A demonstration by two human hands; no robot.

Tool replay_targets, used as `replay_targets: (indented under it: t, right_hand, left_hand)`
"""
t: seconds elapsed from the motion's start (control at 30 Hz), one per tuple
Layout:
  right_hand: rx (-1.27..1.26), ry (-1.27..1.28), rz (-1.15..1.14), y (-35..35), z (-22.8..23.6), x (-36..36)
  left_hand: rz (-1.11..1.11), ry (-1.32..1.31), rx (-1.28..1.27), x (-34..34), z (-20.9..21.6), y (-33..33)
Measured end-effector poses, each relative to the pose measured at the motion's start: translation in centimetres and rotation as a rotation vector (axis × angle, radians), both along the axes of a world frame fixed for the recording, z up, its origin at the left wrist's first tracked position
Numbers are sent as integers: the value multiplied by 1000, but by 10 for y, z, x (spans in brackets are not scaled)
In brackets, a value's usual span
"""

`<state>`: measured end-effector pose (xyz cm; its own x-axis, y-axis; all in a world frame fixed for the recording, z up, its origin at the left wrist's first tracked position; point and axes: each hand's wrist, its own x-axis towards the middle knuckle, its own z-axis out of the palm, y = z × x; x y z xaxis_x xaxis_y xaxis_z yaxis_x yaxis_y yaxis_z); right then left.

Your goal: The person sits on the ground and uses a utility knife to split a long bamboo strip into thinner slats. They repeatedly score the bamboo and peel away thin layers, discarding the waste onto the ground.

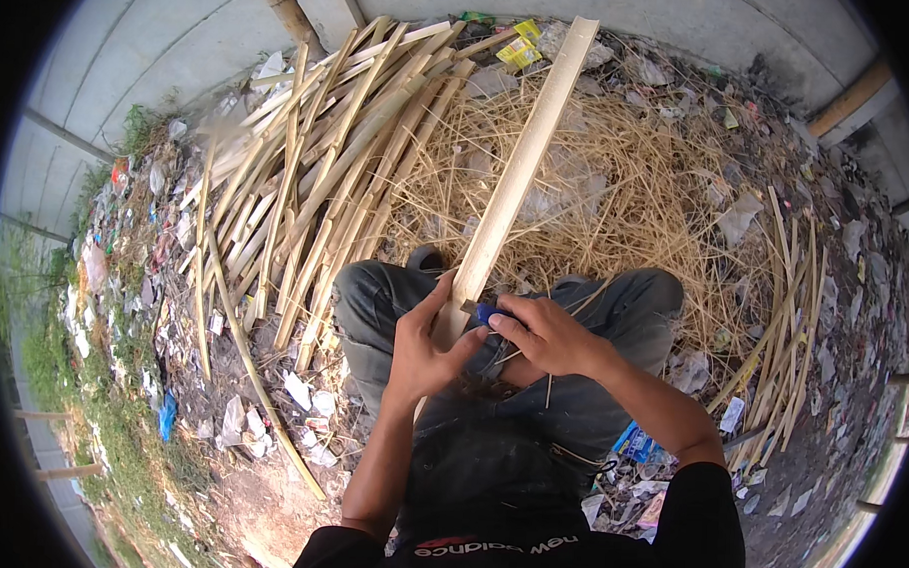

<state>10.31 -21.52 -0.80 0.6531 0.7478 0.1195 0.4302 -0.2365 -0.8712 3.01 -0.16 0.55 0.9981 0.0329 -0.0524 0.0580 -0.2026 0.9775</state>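
Here, left to right. Litter strip (125, 272): scraps and plastic along the grass edge. Stick pile (308, 179): split bamboo lengths, heaped and fanned on the ground. Left hand (422, 348): closed around the lower end of the plank (519, 166), a long pale slat slanting up and away over the knees. Plank likely light and stiff, with edges that may splinter; best gripped low, near the body. Right hand (553, 338): closed on a blue-handled knife (486, 312), blade at the plank's edge. Straw heap (628, 190): dry shavings beyond the legs. Further sticks (789, 296): loose at right.
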Motion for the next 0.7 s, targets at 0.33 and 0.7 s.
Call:
replay_targets:
  t: [0.33,0.7]
  right_hand:
    - [-50,1202,355,-11,23,25]
    - [91,1491,318,-9,15,17]
  left_hand:
    - [-92,74,-31,3,14,2]
    - [-35,77,3,8,20,1]
